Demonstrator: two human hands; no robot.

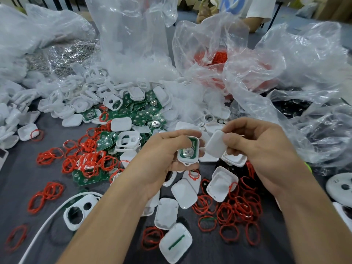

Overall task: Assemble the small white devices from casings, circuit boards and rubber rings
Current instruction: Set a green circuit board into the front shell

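- Left hand (163, 155): grasping casing half (197, 149), circuit board (187, 153) seated.
- Right hand (255, 147): pinching lid (217, 143) by edges.
- Likely light, rigid, slippery; grip rims, not board.

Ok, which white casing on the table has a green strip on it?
The casing lowest in view, at bottom centre; the neighbouring casings are plain white.

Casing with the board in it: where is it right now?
Head view, centre: the left hand holds the casing, and the plain cover pinched by the right hand is just to its right.
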